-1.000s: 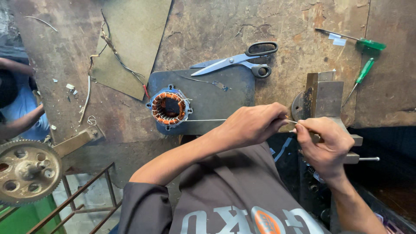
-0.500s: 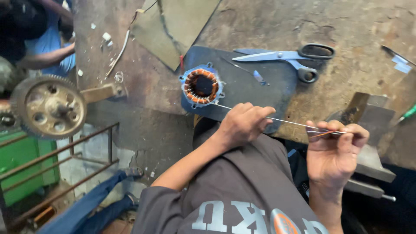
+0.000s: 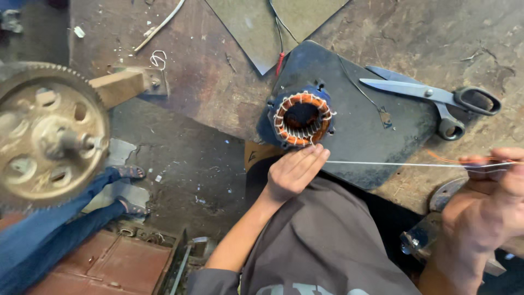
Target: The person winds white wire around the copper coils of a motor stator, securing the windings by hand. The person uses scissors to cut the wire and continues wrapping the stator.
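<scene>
Right hand (image 3: 486, 210) pinches the thin wire (image 3: 404, 164) shut-tight; left hand (image 3: 295, 172) rests open by the stator (image 3: 301, 117) on the dark plate (image 3: 360, 131). Probably best kept taut. Scissors (image 3: 436, 95) lie beyond on the desk (image 3: 218, 93).

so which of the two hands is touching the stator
The left hand: its fingertips rest against the lower edge of the copper-wound stator. The right hand is off to the side, pinching the thin wire.
</scene>
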